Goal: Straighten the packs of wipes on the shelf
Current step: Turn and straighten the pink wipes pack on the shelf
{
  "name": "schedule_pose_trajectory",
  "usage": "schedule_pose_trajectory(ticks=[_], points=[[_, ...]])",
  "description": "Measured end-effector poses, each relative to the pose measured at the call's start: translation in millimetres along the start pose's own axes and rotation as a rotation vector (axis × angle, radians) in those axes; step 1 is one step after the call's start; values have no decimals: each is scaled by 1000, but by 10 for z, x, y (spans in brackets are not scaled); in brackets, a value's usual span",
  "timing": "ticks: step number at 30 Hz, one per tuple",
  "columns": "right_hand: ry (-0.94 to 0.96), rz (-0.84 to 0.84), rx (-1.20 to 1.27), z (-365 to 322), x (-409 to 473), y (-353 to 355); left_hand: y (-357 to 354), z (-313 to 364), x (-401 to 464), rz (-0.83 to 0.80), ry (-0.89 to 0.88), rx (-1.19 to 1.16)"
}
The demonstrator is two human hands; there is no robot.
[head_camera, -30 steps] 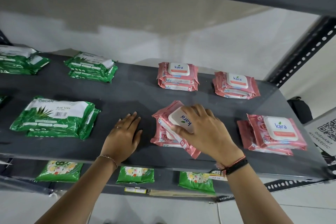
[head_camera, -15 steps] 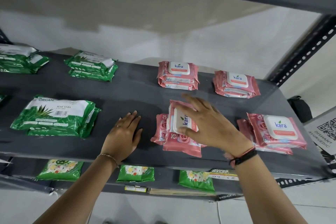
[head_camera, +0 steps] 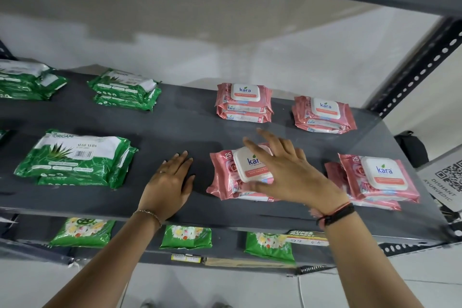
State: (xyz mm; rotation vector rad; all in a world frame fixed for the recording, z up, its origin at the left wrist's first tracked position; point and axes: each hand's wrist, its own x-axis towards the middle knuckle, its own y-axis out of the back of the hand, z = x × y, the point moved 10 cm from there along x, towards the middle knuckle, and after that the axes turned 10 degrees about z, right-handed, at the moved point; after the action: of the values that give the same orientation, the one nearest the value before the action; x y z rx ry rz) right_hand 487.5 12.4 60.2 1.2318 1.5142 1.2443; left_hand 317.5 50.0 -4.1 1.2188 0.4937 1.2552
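While front pink stack is squared under open right hand | left hand laid flat, empty, on shelf | next: offset right-hand stack to be aligned.

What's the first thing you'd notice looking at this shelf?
The right hand, fingers spread, over a front stack of pink Kara wipes in the middle of the dark shelf. The left hand lies flat on the shelf just left of it. Bright green Origami aloe vera packs fill the left side, and more pink stacks sit behind and to the right.
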Motion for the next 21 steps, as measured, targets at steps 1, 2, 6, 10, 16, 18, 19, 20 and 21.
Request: schedule_pose_trajectory(ticks=[1,2,6,10,16,18,19,20,21], points=[[33,-71,18,24,-11,-36,2,0,1,4,1,-3],[54,-113,18,42,-19,-60,4,0,2,7,3,-7],[63,22,-5,8,24,9,5,-2,2,4,7,-23],[9,149,-87,0,32,64,11,8,0,2,-5,-22],[25,28,-28,45,26,-51,16,7,2,17,-14,-26],[38,30,7,33,30,-51,17,1,9,33,-11,-31],[51,39,24,19,33,-48,11,-1,10,35,-11,-33],[65,48,38,0,34,-45,8,-3,8,34,-12,-35],[78,55,47,-18,35,-46,5,-3,8,35,-17,-34]])
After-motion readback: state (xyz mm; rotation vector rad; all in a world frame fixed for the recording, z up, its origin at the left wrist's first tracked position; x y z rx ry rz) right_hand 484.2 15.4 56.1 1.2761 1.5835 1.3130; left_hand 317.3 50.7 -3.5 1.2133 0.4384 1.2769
